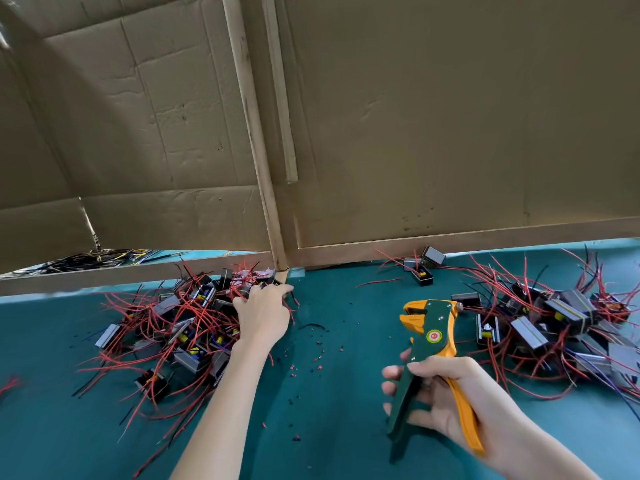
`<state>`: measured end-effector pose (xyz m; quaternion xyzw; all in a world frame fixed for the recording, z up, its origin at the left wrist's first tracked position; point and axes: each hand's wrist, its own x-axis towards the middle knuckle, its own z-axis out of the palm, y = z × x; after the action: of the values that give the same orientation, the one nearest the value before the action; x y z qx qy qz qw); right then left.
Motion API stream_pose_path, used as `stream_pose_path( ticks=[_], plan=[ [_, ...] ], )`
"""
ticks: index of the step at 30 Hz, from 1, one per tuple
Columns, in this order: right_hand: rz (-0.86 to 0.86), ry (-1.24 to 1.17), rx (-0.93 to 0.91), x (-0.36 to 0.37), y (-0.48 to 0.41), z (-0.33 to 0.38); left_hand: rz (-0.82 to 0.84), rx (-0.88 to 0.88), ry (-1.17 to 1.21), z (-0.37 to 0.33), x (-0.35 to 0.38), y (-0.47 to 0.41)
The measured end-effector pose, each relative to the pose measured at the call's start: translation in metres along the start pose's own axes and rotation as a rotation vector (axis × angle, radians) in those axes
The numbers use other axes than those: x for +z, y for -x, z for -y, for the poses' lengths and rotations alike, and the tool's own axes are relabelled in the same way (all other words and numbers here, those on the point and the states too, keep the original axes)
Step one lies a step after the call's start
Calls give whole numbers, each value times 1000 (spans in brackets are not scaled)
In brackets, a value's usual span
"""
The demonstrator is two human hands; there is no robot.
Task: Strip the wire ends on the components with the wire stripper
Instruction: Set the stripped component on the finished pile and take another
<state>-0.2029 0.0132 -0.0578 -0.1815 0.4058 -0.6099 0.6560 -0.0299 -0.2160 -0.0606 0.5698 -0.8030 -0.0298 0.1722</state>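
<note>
On the teal mat, the left pile of components lies tangled in red wires, and a second pile sits well apart on the right. Because the leads interlace, lifting one unit would likely drag neighbours along or snag a wire. The left hand reaches forward, palm down, fingers dipped into the tangle; whether they pinch anything I cannot tell. The right hand holds the wire stripper upright between the piles, fingers curled round its handles, jaws parted. Insulation scraps dot the mat.

Green-and-orange wire stripper, teal table
</note>
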Motion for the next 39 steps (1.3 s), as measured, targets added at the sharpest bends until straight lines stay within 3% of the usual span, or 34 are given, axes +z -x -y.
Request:
stream_pose_path(
  ticks=[8,13,16,21,29,32,39],
  plan=[
    [9,22,-20,-1,-1,0,-110,90,49,-5,3,0],
    [10,16,-22,-1,-1,0,-296,153,725,-22,-42,5],
    [10,14,-29,-1,0,1,-318,187,1136,-35,-73,11],
    [-4,7,-59,-1,1,2,-200,232,1336,-46,-87,19],
    [-53,16,-95,-1,1,2,395,395,1247,-52,-60,28],
    [-56,9,-91,0,1,3,373,386,1181,-66,-47,34],
    [-63,14,-113,0,2,5,327,210,1470,-87,-37,43]
  ],
)
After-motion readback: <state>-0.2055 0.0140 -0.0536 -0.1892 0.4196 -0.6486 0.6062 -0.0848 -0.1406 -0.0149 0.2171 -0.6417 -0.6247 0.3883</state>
